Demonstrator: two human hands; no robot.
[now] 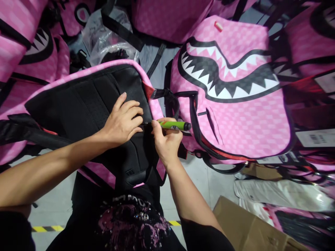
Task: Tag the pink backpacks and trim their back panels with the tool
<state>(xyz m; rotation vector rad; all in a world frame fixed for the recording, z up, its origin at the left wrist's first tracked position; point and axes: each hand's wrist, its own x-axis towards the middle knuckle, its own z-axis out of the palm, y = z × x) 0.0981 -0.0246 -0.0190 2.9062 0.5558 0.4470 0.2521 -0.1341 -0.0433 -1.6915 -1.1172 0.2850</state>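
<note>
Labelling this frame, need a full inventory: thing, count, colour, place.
Pen-shaped tool: one, green with black end, in right hand
Backpack, back panel up: one, pink and black, under the hands
Shark-mouth backpack: one, pink, black, white, right of it
Other backpacks: several, pink, left, top and right
Plastic bag: one, clear, top left of centre
Barcode label: at least one, white, right edge
Cardboard box: at least one, brown, bottom right
Floor tape: yellow-black, bottom
Clothing: black, pink print, bottom centre
Left hand: one, bare, on back panel
Right hand: one, bare, gripping tool

The right hand [167, 143] holds a green marker [174, 125] over a backpack [83, 99].
</note>
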